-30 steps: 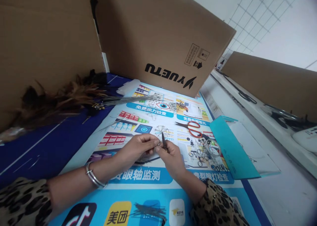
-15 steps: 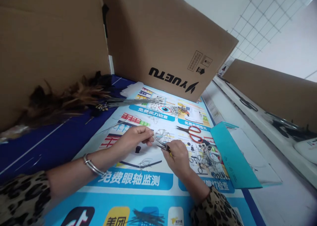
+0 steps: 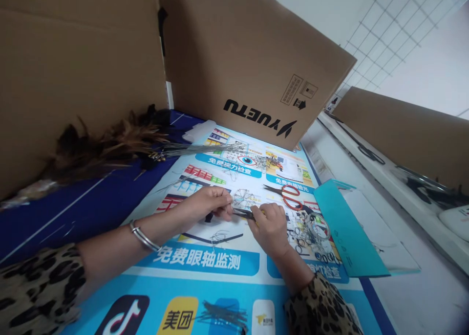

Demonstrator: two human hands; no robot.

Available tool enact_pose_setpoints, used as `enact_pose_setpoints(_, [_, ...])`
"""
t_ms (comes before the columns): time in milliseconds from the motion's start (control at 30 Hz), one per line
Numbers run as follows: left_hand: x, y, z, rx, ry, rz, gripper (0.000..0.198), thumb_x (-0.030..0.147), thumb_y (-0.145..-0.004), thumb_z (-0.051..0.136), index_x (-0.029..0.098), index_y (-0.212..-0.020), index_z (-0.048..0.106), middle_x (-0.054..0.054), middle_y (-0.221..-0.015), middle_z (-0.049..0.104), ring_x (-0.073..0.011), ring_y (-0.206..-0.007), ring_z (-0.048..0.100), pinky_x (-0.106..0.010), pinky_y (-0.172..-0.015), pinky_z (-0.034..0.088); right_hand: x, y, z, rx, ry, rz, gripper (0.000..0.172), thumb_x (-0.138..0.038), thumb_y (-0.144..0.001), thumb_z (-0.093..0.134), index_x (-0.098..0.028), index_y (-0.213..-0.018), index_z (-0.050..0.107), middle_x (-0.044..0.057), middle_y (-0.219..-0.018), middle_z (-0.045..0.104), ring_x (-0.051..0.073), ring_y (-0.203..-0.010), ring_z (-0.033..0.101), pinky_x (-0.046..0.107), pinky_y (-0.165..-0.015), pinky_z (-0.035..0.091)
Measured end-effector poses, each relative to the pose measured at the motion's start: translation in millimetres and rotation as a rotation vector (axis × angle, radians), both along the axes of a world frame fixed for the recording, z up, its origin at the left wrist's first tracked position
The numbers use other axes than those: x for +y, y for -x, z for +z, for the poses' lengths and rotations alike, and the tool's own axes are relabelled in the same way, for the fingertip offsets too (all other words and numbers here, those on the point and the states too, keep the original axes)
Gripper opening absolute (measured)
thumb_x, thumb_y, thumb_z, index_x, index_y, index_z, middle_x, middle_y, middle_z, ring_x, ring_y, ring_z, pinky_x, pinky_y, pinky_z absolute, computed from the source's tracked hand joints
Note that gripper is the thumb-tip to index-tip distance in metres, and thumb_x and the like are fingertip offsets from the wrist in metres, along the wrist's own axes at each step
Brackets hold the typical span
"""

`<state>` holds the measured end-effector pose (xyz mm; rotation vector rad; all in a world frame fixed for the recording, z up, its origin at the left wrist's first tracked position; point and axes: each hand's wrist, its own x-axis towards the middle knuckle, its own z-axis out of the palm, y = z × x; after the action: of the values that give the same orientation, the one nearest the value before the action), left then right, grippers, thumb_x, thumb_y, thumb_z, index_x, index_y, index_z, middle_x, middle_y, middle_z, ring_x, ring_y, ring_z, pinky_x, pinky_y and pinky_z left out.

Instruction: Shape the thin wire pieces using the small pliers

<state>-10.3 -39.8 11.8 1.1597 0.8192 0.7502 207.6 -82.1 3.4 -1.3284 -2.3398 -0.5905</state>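
In the head view my left hand [image 3: 215, 202] is closed in a pinch on a thin wire [image 3: 231, 206], whose far end is too fine to make out. My right hand [image 3: 270, 226] is wrapped round dark-jawed pliers [image 3: 243, 212] with yellow on the handles. The plier tips reach the wire at my left fingertips; whether the jaws grip it I cannot tell. Just beyond the pliers lies a round tangle of bent wire [image 3: 243, 197]. Red-handled scissors [image 3: 291, 197] rest to the right of it, blades pointing left.
Wire rings and small loops [image 3: 309, 232] lie right of my right hand, beside a teal folder [image 3: 350, 232]. Long straight wires [image 3: 205, 149] and brown feathers [image 3: 120, 139] lie at the back left. Short wire pieces [image 3: 223, 315] are in front. Cardboard walls [image 3: 249, 56] stand behind.
The pliers have swung to lie more level, their tips now at the left fingertips. My right hand has shifted slightly right and up. The whole view has moved a little.
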Motion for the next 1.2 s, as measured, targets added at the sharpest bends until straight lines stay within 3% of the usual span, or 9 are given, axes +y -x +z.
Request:
enact_pose_setpoints(533, [-1.0, 2.8, 10.8, 0.09, 0.033, -0.1, 0.023, 0.036, -0.075, 0.059, 0.015, -0.066, 0.06, -0.005, -0.065, 0.071, -0.0156, -0.055, 0.063, -0.022, -0.05, 0.035, -3.9, 2.2, 5.3, -0.107, -0.035, 0.032, 0.019, -0.029, -0.087, 0.047, -0.021, -0.099, 0.059, 0.006, -0.075, 0.049, 0.02, -0.074, 0.042, 0.035, -0.067, 0.03])
enact_pose_setpoints(1200, [-3.6, 1.3, 13.7, 0.094, 0.085, -0.095, 0.02, 0.032, -0.073, 0.059, 0.014, -0.064, 0.056, -0.002, -0.059, 0.066, -0.013, -0.049, 0.062, -0.021, -0.047, 0.03, -4.8, 1.7, 3.2, -0.198, -0.079, 0.045, 0.019, -0.027, -0.088, 0.047, -0.02, -0.102, 0.058, 0.005, -0.073, 0.049, 0.018, -0.072, 0.041, 0.034, -0.063, 0.027])
